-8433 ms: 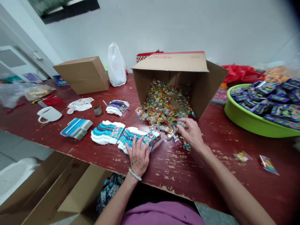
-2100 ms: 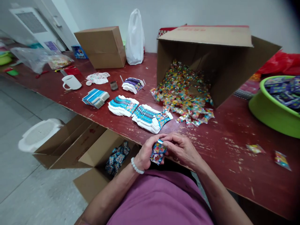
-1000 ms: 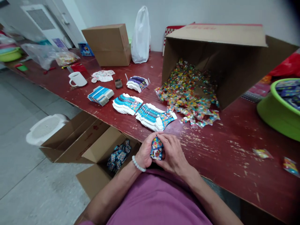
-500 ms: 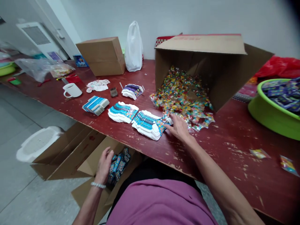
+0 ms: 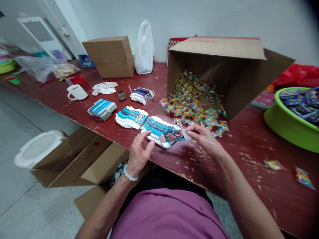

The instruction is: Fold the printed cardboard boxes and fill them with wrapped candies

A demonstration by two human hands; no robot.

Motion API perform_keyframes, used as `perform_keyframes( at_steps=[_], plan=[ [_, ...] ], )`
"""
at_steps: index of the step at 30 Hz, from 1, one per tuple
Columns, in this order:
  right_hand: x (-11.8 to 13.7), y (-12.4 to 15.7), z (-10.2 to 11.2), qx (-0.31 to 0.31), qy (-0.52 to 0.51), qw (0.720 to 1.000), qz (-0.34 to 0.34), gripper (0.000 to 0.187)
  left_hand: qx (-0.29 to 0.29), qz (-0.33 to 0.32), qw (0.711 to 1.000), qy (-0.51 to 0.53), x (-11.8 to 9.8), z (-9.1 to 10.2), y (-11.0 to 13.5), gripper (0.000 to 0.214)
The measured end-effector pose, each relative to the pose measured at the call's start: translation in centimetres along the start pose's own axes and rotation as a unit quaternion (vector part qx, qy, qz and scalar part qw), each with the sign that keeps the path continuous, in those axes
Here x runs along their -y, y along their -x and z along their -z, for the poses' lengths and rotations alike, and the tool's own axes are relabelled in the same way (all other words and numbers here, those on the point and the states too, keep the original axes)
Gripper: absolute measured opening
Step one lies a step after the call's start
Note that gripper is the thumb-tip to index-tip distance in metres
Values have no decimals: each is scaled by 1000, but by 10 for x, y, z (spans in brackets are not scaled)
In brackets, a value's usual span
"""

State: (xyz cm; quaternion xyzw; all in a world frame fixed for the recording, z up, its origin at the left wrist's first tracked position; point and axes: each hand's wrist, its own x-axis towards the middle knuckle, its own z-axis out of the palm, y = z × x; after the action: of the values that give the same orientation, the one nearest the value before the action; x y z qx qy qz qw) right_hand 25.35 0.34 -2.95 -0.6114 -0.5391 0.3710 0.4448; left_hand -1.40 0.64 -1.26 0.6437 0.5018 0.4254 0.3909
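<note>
My right hand pinches the end of a flat printed card, dark blue with a colourful picture and white flaps, above a fanned stack of such cards. My left hand is open, thumb and fingers apart, over the table edge just left of that card. A second fanned stack of cards lies to the left, and a purple stack sits behind. Small clear-wrapped candies spill from a cardboard box on its side beyond my right hand.
A green basin of dark packets stands at the right. Two loose candy packets lie near it. At the left are a blue-and-white stack, a mug and a closed carton. Below the table edge, an open carton holds dark packets.
My left hand has risen from above the lower carton to the table edge by the cards. The right hand has lifted a card off the near stack and drawn it slightly right.
</note>
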Motion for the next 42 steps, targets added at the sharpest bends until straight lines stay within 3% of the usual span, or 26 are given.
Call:
perform_keyframes(
  at_steps=[2, 3, 5, 7, 9, 11, 14, 18, 21, 24, 26, 28, 30, 32, 35, 38, 42],
  plan=[
    [19, 16, 7, 63, -43, 997, 25, 19, 113, 61, 989, 80, -14, -3, -6, 41],
    [28, 23, 8, 94, -58, 993, 37, 19, 191, 96, 970, 120, -19, -4, -7, 40],
    [40, 34, 7, 144, -70, 985, 58, 18, 365, 166, 895, 194, -24, -10, -5, 39],
    [46, 40, 2, 181, -77, 978, 70, 17, 492, 232, 797, 264, -21, -18, 2, 40],
    [49, 44, -4, 199, -94, 973, 66, 18, 537, 282, 725, 328, -14, -27, 11, 43],
    [50, 48, -10, 177, -131, 974, 45, 20, 516, 298, 704, 387, -8, -34, 19, 52],
    [49, 60, -20, 133, -220, 966, -19, 32, 467, 277, 719, 435, -5, -40, 27, 57],
    [42, 82, -36, 178, -346, 918, -78, 54, 397, 250, 772, 430, -10, -43, 30, 43],
    [34, 90, -48, 176, -349, 917, -78, 48, 375, 215, 818, 380, -13, -45, 32, 38],
    [28, 91, -54, 132, -320, 933, -101, 37, 393, 187, 821, 370, -14, -46, 35, 47],
    [27, 89, -53, 58, -259, 961, -74, 34, 410, 191, 805, 383, -13, -46, 37, 54],
    [28, 88, -49, -68, -129, 989, 20, 37, 422, 205, 791, 392, -12, -45, 39, 60],
    [32, 88, -42, -143, 25, 979, 141, 38, 428, 214, 790, 383, -10, -43, 40, 65],
    [38, 89, -37, -111, 134, 959, 225, 29, 430, 202, 809, 345, -10, -41, 40, 69],
    [45, 90, -35, -42, 194, 944, 262, 22, 435, 170, 849, 248, -15, -36, 37, 73],
    [47, 91, -36, -1, 157, 960, 231, 19, 449, 146, 864, 176, -23, -33, 34, 72],
    [45, 92, -34, 19, 82, 983, 161, 7, 456, 159, 852, 202, -27, -34, 33, 66]
  ],
)
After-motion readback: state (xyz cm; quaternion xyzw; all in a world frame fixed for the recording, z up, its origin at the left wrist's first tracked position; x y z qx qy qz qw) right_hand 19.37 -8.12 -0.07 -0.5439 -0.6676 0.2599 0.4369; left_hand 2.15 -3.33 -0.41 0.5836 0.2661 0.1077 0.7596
